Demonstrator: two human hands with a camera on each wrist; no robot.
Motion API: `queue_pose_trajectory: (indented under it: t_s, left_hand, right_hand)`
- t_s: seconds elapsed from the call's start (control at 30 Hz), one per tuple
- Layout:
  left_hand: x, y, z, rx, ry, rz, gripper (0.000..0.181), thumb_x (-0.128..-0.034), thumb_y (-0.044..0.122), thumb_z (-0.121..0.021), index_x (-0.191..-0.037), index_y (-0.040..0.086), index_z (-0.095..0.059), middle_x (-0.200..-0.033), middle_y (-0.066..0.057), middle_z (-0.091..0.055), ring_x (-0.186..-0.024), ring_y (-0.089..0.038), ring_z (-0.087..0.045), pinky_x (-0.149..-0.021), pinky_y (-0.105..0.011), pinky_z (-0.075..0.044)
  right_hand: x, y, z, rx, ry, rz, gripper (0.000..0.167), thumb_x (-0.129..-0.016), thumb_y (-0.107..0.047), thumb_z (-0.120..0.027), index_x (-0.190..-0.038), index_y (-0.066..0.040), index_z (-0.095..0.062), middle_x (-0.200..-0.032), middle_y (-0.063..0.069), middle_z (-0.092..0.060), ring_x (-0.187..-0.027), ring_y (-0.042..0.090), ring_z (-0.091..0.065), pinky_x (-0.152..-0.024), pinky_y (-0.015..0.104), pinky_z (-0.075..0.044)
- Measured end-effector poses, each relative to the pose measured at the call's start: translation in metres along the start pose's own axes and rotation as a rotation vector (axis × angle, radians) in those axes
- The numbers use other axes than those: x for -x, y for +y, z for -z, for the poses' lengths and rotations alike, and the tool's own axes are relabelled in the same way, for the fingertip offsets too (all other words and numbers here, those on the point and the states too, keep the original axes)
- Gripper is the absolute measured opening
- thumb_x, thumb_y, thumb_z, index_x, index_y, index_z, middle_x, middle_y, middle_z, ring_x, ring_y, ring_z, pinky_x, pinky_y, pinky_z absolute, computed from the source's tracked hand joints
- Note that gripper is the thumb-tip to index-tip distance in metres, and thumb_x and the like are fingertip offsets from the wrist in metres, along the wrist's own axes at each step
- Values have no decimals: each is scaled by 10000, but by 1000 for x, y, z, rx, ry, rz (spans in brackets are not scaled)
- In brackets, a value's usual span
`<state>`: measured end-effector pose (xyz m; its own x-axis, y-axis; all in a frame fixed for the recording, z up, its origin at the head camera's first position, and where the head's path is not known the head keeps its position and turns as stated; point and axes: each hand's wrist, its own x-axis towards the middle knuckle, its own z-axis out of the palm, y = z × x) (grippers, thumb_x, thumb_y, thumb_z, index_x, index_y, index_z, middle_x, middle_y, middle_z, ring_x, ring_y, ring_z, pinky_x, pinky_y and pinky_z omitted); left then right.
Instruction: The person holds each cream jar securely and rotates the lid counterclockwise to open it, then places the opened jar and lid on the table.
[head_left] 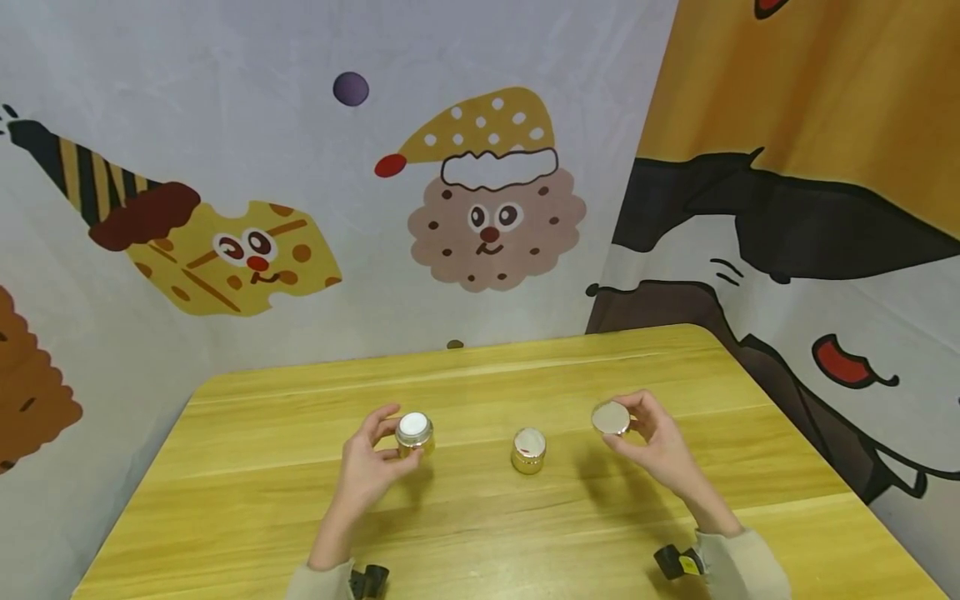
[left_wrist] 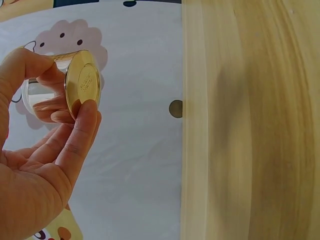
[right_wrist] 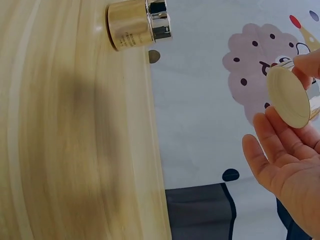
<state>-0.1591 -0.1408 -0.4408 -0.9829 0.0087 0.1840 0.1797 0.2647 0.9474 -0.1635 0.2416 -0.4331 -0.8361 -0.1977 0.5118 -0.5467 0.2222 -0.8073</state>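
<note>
A gold cosmetic jar (head_left: 416,436) is in my left hand (head_left: 369,462), gripped between thumb and fingers above the table. Its white top faces up, without an outer lid; the left wrist view shows printed text on the gold base (left_wrist: 85,87). At the right, my right hand (head_left: 663,446) pinches a round, shiny gold lid (head_left: 611,417) by its edge, also raised off the table. The lid's pale underside (right_wrist: 287,97) shows in the right wrist view. Between the hands, a second gold jar (head_left: 528,451) with a shiny lid stands upright on the table, untouched.
The wood-grain table (head_left: 465,533) reaches back to a fabric backdrop (head_left: 300,150) printed with cartoon food figures. Shadows of both hands fall on the tabletop. Each wrist carries a small black device (head_left: 677,562) beside a light sleeve.
</note>
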Motion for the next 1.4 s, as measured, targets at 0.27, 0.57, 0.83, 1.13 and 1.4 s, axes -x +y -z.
queue_pose_trajectory:
  t_s: [0.27, 0.57, 0.83, 1.13, 1.4]
  left_hand:
    - [0, 0, -1, -8, 4, -3, 655, -674, -91, -750, -1269, -27, -483, -1086, -201, -624, -1015, -352, -588, -713, -312, -574]
    - [0, -2, 0, -19, -1, -21, 654, -678, -97, -743, -1272, -36, -477, -1085, -207, -624, -1021, -376, -581, -705, -308, -575]
    - [0, -1, 0, -27, -1, -3, 647, -690, -72, -749, -1278, -15, -485, -1103, -199, -618, -1049, -358, -575, -726, -324, -573]
    - [0, 0, -1, -23, -14, 2, 652, -693, -72, -747, -1284, -24, -476, -1112, -201, -611, -1051, -359, -571, -730, -308, -571]
    - [0, -1, -2, -18, -14, -14, 652, -684, -85, -743, -1278, -29, -480, -1094, -198, -620, -1039, -366, -575, -711, -310, -574]
  right_hand:
    - [4, 1, 5, 64, 6, -9, 438, -692, 204, -678, -1077, 96, -498, -990, 139, -619, -880, 74, -570, -710, 168, -462]
    - [7, 4, 8, 136, -9, 46, 498, -653, 215, -702, -1102, 84, -532, -958, 148, -578, -835, 77, -524, -756, 125, -464]
    - [9, 6, 10, 231, -33, 49, 520, -649, 170, -738, -1122, 50, -556, -1020, 167, -585, -905, 60, -535, -793, 144, -486]
    - [7, -14, 7, 384, -38, 3, 488, -641, 144, -755, -1092, 55, -590, -881, 68, -555, -819, 104, -518, -739, 250, -540]
    - [13, 5, 13, 402, -15, -33, 550, -658, 60, -793, -1124, 12, -505, -933, 23, -567, -863, 57, -523, -719, 276, -528]
